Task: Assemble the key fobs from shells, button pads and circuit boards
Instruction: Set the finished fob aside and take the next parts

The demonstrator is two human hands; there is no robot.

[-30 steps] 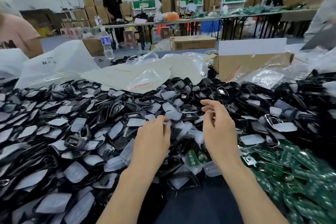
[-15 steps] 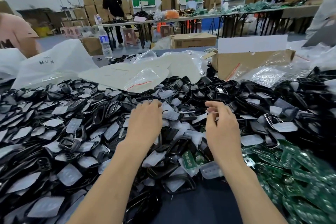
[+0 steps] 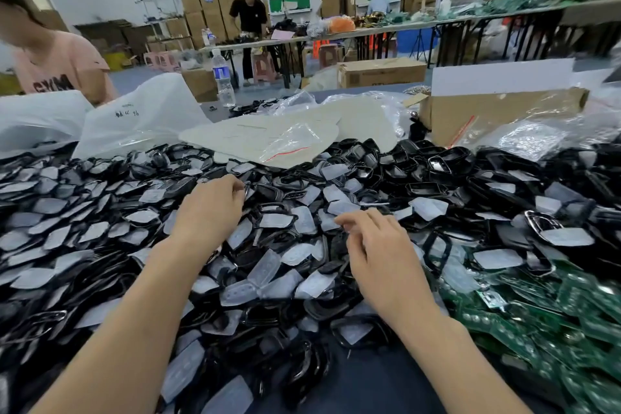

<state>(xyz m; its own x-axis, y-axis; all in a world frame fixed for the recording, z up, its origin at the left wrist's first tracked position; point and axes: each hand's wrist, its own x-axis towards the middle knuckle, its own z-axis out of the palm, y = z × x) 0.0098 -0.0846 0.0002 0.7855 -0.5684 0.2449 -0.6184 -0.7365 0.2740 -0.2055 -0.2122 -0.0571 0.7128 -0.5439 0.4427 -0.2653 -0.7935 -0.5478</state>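
A broad heap of black key fob shells [image 3: 437, 178] mixed with translucent button pads [image 3: 265, 265] covers the table in front of me. Green circuit boards [image 3: 537, 312] are piled at the right front. My left hand [image 3: 208, 208] reaches forward over the heap, and its curled fingertips pinch a black shell [image 3: 248, 191] with a shiny rim. My right hand [image 3: 376, 245] hovers just above the pads near the middle, fingers loosely curled, with nothing visible in it.
An open cardboard box [image 3: 497, 111] stands at the back right, beside clear bags. White plastic bags [image 3: 134, 118] and a water bottle [image 3: 223, 77] are at the back left. A person in a pink shirt [image 3: 60, 70] sits at far left. Dark blue tabletop [image 3: 369, 380] shows between my forearms.
My left hand has slid forward and left across the heap and curled its fingertips onto a shell. My right hand has stayed near the middle, drifting slightly toward me.
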